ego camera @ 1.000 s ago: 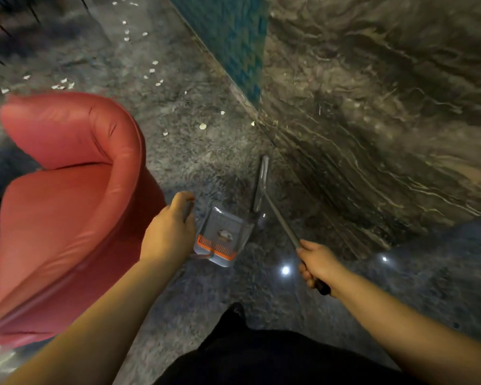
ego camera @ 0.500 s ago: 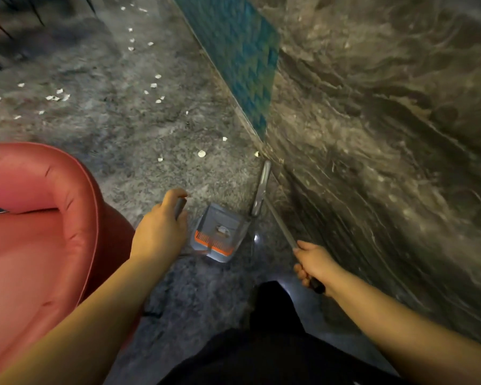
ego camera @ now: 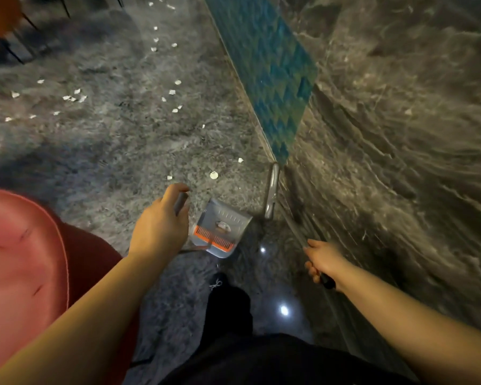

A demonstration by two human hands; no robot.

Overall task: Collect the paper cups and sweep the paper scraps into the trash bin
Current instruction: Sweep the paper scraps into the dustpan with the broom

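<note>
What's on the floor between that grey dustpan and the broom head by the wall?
In the head view, only bare floor lies between the dustpan and the broom head; the scraps lie farther ahead.

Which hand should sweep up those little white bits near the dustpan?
Probably the right hand: it grips the broom, whose head sits near the scraps. The left hand holds the dustpan.

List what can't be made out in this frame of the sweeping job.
- Trash bin and paper cups: none in the head view.
- Dustpan handle: mostly covered by the gripping left hand.
- Broom handle: motion-blurred against the marble wall; its end hidden in the right hand.
- Contents of the dustpan: too small to identify.
- Far paper scraps: blurred.
- Red chair: cut off by the left edge.
</note>
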